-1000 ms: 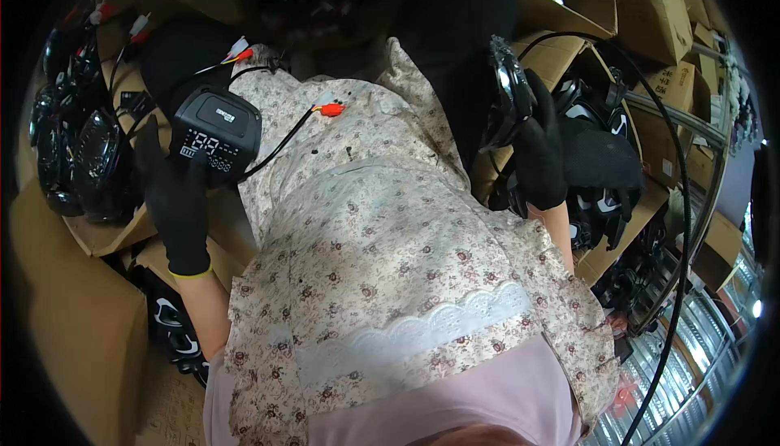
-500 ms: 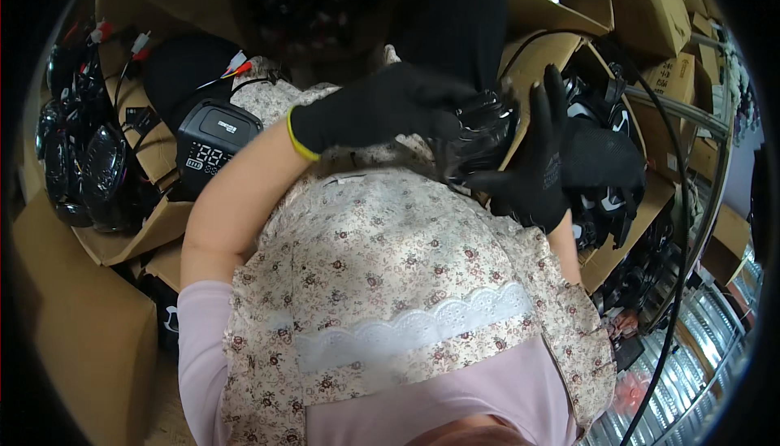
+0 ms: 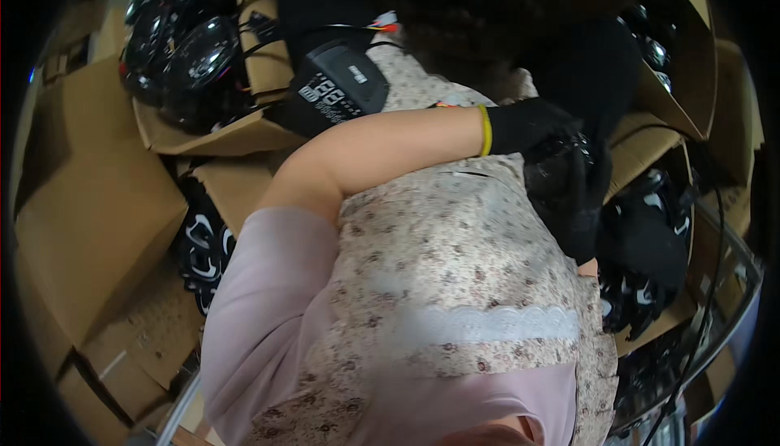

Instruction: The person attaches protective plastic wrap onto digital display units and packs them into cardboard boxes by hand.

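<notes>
My left hand (image 3: 532, 125), in a black glove with a yellow cuff, reaches across my lap to the right. Its fingers close on a black item in shiny clear plastic wrap (image 3: 566, 147). From below and the right, my right hand (image 3: 575, 214), also in a black glove, is closed around the same wrapped item. Black on black, the fingers and the item's exact shape are hard to make out. Left of my left forearm lies a black device with a lit digit display (image 3: 345, 80), beside white and red cable plugs (image 3: 385, 22).
An open carton (image 3: 211, 144) at the left holds several shiny wrapped black parts (image 3: 203, 52). Another carton (image 3: 650, 133) with black and white parts (image 3: 642, 292) stands at the right. A black cable (image 3: 719, 243) hangs by a metal rail (image 3: 735, 328).
The view has swung, so the surroundings sit farther right. My right hand's spread fingers have come in around the wrapped item, which my left hand still holds.
</notes>
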Action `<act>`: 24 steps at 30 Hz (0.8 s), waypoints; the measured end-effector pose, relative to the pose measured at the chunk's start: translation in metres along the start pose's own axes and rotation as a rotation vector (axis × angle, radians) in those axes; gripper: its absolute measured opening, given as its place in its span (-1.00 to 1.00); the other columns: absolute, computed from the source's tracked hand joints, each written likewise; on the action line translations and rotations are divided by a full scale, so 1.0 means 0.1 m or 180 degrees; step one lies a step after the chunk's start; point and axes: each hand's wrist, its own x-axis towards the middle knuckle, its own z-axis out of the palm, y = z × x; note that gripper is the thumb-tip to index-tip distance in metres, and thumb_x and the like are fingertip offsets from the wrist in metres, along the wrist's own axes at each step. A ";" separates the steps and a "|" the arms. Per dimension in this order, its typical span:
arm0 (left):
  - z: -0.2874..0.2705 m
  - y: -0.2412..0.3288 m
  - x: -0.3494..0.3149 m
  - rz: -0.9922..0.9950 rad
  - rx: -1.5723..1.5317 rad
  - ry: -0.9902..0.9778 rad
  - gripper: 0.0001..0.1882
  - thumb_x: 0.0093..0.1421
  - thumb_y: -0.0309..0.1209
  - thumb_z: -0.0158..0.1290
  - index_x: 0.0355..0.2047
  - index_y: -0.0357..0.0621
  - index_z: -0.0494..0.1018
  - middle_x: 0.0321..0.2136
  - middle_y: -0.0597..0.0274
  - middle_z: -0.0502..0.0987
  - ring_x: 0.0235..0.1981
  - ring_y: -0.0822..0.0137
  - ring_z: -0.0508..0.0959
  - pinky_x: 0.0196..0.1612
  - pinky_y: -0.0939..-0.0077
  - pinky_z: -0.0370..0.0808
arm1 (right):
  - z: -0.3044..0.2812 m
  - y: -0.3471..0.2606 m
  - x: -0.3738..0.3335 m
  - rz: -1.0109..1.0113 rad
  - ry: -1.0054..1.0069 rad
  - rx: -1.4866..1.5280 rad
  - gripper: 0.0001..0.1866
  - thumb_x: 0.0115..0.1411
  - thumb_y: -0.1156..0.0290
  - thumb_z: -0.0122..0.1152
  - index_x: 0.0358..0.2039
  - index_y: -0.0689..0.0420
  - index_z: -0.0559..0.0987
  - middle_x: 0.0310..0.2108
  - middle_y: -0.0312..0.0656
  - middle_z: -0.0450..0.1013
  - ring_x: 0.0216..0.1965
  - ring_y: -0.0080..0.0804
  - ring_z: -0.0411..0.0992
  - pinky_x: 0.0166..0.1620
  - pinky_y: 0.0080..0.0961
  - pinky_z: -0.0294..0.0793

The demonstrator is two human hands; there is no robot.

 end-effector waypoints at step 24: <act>0.22 0.12 -0.58 0.1922 0.5276 0.0486 -0.73 0.32 -0.29 0.00 -0.18 -0.22 0.56 -0.33 0.01 0.59 -0.21 0.15 0.60 -0.11 0.35 0.49 | -0.13 0.34 -0.11 0.0555 -0.0320 0.1445 0.16 -0.37 0.48 0.44 0.36 0.16 0.14 0.35 0.01 0.09 0.35 -0.06 0.11 0.35 -0.19 0.12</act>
